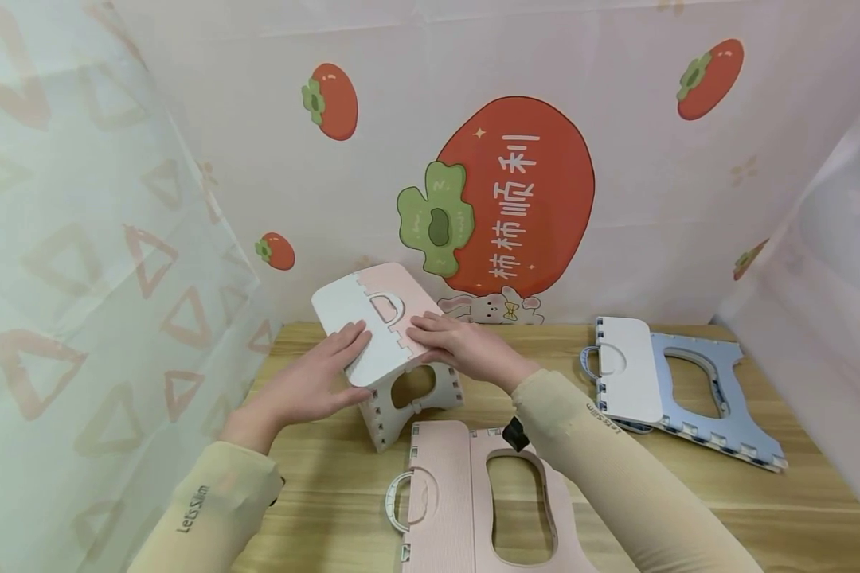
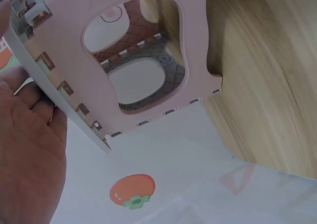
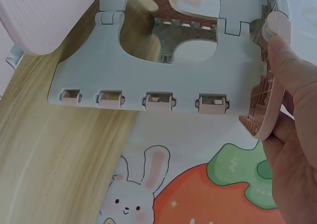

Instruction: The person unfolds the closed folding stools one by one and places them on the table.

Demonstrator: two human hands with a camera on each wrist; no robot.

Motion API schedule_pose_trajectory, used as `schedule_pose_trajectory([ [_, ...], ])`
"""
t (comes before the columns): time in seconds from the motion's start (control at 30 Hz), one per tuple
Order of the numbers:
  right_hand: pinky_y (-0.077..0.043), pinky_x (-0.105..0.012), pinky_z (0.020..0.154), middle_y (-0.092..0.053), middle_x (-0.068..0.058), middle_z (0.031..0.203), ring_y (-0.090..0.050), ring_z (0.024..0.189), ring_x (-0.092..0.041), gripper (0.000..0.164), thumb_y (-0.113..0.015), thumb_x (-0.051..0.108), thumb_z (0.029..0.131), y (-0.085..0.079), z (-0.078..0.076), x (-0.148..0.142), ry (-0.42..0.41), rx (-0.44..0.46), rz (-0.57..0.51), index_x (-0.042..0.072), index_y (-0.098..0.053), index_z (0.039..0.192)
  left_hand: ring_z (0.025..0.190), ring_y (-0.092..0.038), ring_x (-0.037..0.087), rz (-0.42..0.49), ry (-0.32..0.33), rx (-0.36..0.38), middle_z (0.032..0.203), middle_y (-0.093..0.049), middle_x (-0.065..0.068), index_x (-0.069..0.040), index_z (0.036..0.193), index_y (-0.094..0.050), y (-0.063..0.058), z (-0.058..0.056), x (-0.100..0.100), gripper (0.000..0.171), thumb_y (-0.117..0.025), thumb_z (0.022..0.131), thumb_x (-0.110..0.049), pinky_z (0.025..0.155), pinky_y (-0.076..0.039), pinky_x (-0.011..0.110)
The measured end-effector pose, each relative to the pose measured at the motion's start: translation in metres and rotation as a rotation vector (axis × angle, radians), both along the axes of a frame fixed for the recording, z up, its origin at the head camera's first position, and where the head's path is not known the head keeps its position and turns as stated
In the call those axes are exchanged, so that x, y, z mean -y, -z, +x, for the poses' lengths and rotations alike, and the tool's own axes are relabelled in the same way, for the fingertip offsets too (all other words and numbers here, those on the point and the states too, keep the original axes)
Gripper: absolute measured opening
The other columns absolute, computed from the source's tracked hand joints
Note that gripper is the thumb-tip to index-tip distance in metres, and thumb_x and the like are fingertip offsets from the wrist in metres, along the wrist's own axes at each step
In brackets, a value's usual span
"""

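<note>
While It Sits at a Slant, the Folding Stool (image 1: 380, 350) Could Tip

Where the left hand (image 1: 315, 374) grips the white half of the stool's top, its fingers lie over the surface and its thumb follows the near edge. The right hand (image 1: 473, 346) grasps the pink half, its thumb against the rim. The stool is just left of centre in the head view; whether every foot meets the table (image 1: 315, 493) is unclear. If the two hands bore down unevenly, it might lurch sideways. Should the top bend at its middle seam, fingers near the hinges could get nipped. A pink stool (image 1: 447, 525), low in the frame, lies close enough to be knocked by a slipping leg; a blue-and-white stool (image 1: 634, 382), at the right, seems safely apart.
</note>
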State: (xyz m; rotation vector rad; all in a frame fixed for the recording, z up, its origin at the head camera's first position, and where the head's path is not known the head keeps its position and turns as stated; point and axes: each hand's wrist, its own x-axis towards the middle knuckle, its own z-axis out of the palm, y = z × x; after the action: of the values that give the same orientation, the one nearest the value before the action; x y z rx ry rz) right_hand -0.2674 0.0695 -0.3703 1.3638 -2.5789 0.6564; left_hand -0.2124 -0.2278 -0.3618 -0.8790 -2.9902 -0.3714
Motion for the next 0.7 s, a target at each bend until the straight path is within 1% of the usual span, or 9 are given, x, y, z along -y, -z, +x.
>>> schedule_pose_trajectory([
  [0.13, -0.048, -0.048, 0.109, -0.051, -0.007, 0.154, -0.044, 0.145, -0.029, 0.049, -0.067, 0.025, 0.099, -0.001, -0.001, 0.0, 0.007, -0.002, 0.004, 0.014, -0.059, 0.146, 0.153, -0.027, 0.038, 0.026, 0.019, -0.016, 0.168, -0.026, 0.014, -0.003, 0.159, -0.034, 0.001, 0.001, 0.004, 0.086, -0.073, 0.093, -0.044, 0.119, -0.032, 0.056],
  [0.23, -0.05, -0.047, 0.107, -0.052, -0.007, 0.154, -0.045, 0.145, -0.028, 0.048, -0.067, 0.024, 0.099, -0.001, -0.001, 0.0, 0.027, -0.007, 0.012, 0.015, -0.059, 0.146, 0.152, -0.03, 0.036, 0.036, 0.014, -0.032, 0.167, -0.029, 0.013, -0.004, 0.158, -0.037, 0.001, 0.0, 0.003, 0.088, -0.075, 0.091, -0.047, 0.119, -0.034, 0.055],
  [0.3, -0.05, -0.047, 0.106, -0.052, -0.007, 0.154, -0.045, 0.145, -0.027, 0.048, -0.067, 0.024, 0.1, -0.002, -0.001, 0.0, 0.044, -0.009, 0.019, 0.015, -0.059, 0.146, 0.151, -0.032, 0.035, 0.027, 0.008, -0.047, 0.166, -0.031, 0.012, -0.006, 0.157, -0.039, 0.001, -0.001, 0.002, 0.089, -0.075, 0.09, -0.05, 0.119, -0.035, 0.054],
  [0.43, -0.05, -0.048, 0.107, -0.052, -0.008, 0.154, -0.046, 0.144, -0.028, 0.047, -0.066, 0.022, 0.1, -0.002, 0.001, 0.0, 0.065, -0.02, 0.033, 0.014, -0.058, 0.146, 0.148, -0.038, 0.035, 0.006, -0.002, -0.089, 0.164, -0.035, 0.013, -0.006, 0.156, -0.042, 0.001, -0.001, -0.001, 0.09, -0.077, 0.087, -0.053, 0.117, -0.038, 0.054],
  [0.53, -0.05, -0.049, 0.107, -0.051, -0.009, 0.154, -0.045, 0.144, -0.029, 0.048, -0.066, 0.023, 0.101, -0.001, 0.003, 0.001, 0.076, -0.049, 0.061, 0.013, -0.058, 0.147, 0.143, -0.045, 0.036, -0.006, -0.01, -0.142, 0.159, -0.042, 0.015, -0.005, 0.152, -0.048, 0.001, -0.001, -0.005, 0.09, -0.08, 0.083, -0.053, 0.112, -0.042, 0.055],
  [0.7, -0.05, -0.047, 0.107, -0.051, -0.013, 0.154, -0.046, 0.144, -0.03, 0.05, -0.066, 0.028, 0.102, -0.002, 0.006, 0.006, 0.057, -0.109, 0.1, 0.01, -0.057, 0.147, 0.135, -0.054, 0.038, -0.065, -0.076, -0.21, 0.153, -0.051, 0.016, -0.006, 0.147, -0.055, -0.001, 0.002, -0.014, 0.092, -0.08, 0.078, -0.061, 0.107, -0.047, 0.055],
])
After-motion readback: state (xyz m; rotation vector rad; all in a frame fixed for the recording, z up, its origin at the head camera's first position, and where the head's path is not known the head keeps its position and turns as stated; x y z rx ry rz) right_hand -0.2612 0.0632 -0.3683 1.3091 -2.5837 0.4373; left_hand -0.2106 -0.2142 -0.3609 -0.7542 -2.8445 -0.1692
